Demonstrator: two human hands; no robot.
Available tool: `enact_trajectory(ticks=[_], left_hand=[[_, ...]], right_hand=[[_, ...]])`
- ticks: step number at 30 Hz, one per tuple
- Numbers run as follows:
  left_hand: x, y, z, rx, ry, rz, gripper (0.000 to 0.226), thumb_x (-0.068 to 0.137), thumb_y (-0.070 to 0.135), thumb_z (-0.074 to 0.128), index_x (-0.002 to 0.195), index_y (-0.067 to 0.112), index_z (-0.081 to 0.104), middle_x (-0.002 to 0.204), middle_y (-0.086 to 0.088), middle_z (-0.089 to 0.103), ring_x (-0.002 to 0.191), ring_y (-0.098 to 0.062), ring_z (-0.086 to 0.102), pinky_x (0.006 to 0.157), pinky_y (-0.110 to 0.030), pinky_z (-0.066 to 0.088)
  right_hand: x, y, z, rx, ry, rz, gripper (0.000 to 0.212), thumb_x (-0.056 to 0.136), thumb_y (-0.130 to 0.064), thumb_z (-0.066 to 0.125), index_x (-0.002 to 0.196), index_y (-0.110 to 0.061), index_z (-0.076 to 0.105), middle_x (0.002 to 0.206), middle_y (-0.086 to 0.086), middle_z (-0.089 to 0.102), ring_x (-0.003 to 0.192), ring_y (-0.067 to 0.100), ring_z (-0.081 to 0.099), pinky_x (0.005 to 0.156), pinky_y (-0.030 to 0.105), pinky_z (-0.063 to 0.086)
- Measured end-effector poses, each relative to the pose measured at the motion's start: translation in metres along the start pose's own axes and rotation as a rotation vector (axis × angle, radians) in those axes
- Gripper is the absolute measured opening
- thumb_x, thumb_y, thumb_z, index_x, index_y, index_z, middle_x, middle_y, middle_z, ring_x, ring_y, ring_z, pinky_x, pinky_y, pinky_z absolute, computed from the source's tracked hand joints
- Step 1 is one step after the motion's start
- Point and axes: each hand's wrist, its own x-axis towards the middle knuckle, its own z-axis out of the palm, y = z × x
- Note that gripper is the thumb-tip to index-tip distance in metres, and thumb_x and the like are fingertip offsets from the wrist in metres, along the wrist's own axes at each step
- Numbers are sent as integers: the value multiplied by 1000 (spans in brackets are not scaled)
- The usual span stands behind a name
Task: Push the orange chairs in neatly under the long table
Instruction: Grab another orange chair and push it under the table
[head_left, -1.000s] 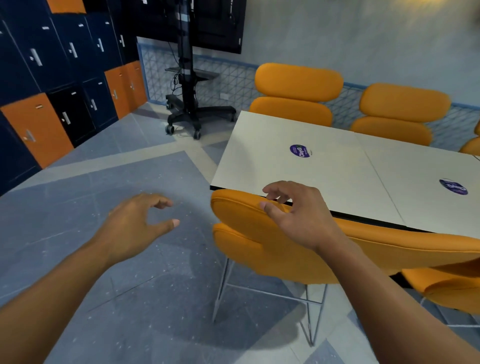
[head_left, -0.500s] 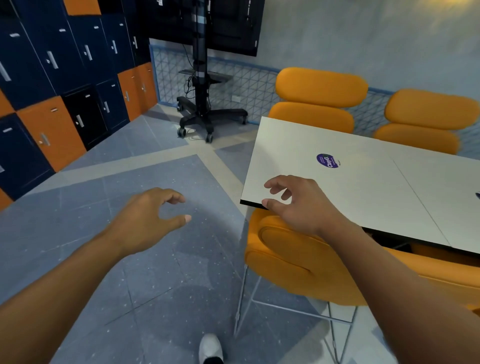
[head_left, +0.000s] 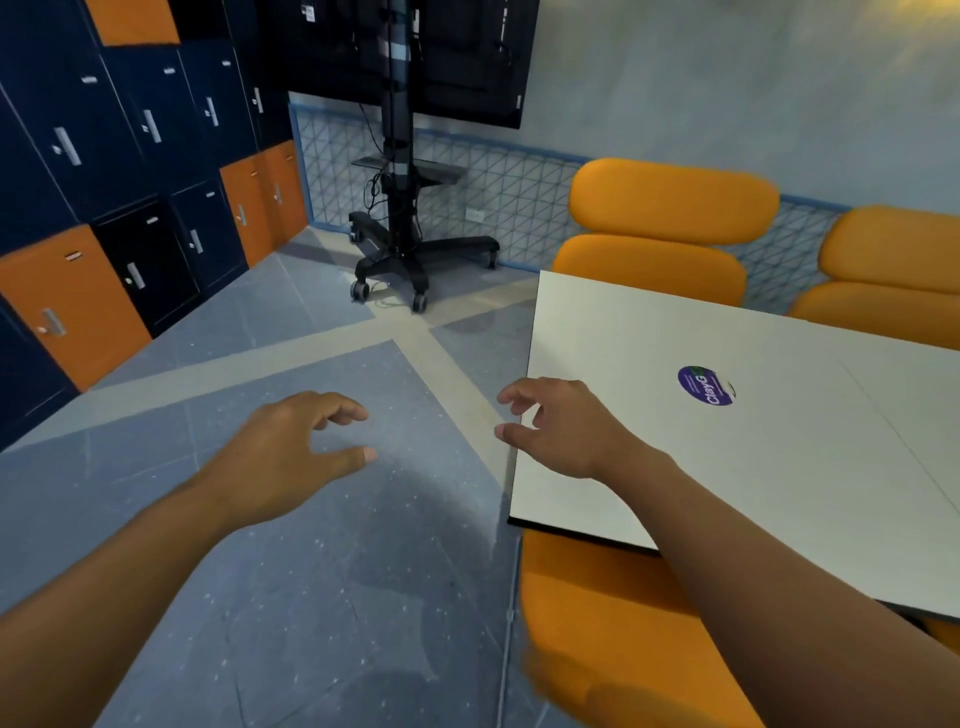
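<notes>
Room: grey-blue tiled floor (head_left: 311, 597), wall of navy and orange lockers (head_left: 145, 156) at left, wheeled screen stand (head_left: 400, 234) at the back wall.

Head view. The white table (head_left: 779, 467) fills the right side and carries a round purple sticker (head_left: 705, 385). The near orange chair (head_left: 597, 623) sits at the table's near corner, its front hidden under the table edge and its padded back showing below that edge. Two more stand on the far side: first far chair (head_left: 670, 208) and second far chair (head_left: 893, 244), both close against the far edge with backs above the top.

Left hand (head_left: 291, 457) hangs over the floor, well clear of the chair; grip slack, fingers loosely curled, empty. Right hand (head_left: 561, 426) hovers at the table's left edge; grip likewise loose and empty. Contact with the table cannot be told.
</notes>
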Motion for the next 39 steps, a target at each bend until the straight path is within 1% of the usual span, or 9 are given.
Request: enact_trajectory(ticks=[8, 12, 15, 20, 23, 28, 32, 36, 39], left_hand=[[107, -30, -11, -32, -31, -4, 38, 77, 45, 73, 111, 40, 58, 112, 14, 59, 109, -7, 53, 88, -25, 40], [167, -51, -12, -19, -86, 17, 41, 76, 48, 71, 114, 40, 57, 113, 13, 60, 109, -8, 54, 89, -28, 44], [216, -68, -11, -3, -120, 37, 40, 77, 47, 72, 112, 40, 56, 115, 12, 60, 110, -9, 54, 91, -28, 45], [316, -104, -14, 7, -189, 78, 44, 79, 44, 72, 119, 33, 58, 118, 10, 59, 113, -10, 53, 95, -29, 44], [379, -119, -21, -6, -232, 110, 45, 80, 43, 72, 122, 31, 58, 120, 9, 59, 112, -8, 52, 92, -25, 42], [479, -135, -39, 5, -304, 165, 46, 81, 43, 70, 124, 32, 56, 119, 14, 55, 110, -3, 49, 87, -20, 37], [544, -137, -43, 6, -335, 232, 43, 81, 43, 71, 120, 34, 56, 115, 15, 55, 108, -4, 50, 85, -20, 37], [604, -132, -36, 10, -368, 286, 41, 81, 42, 72, 118, 35, 57, 115, 14, 57, 107, -5, 51, 84, -22, 39], [651, -127, -24, -2, -386, 321, 40, 80, 42, 72, 117, 36, 57, 115, 13, 58, 108, -6, 52, 85, -23, 40]], right_hand=[[91, 8, 19, 112, 3, 67, 41, 90, -47, 69, 128, -32, 62, 120, -9, 66, 96, 12, 62, 93, 36, 55], [138, 13, 32, 199, 2, 135, 39, 91, -48, 68, 126, -34, 61, 121, -12, 64, 102, 12, 63, 96, 34, 55], [175, 17, 40, 273, 54, 188, 40, 90, -46, 70, 126, -32, 63, 119, -11, 66, 99, 11, 65, 93, 32, 55], [259, 23, 53, 311, 84, 272, 40, 90, -45, 71, 127, -31, 63, 120, -10, 67, 99, 11, 65, 94, 35, 56], [315, 21, 52, 325, 111, 325, 40, 92, -44, 69, 129, -30, 63, 122, -10, 66, 102, 12, 65, 96, 36, 55], [397, 19, 44, 353, 157, 383, 40, 92, -45, 69, 129, -32, 62, 121, -14, 66, 100, 7, 63, 91, 28, 55], [439, 29, 32, 353, 193, 428, 40, 91, -45, 70, 128, -31, 63, 118, -15, 65, 100, 6, 63, 85, 22, 52], [476, 48, 20, 335, 266, 471, 37, 90, -43, 72, 124, -31, 65, 114, -16, 66, 96, 1, 61, 74, 10, 43], [504, 73, 11, 332, 292, 498, 38, 88, -42, 74, 124, -31, 66, 112, -15, 67, 95, 1, 62, 73, 10, 43]])
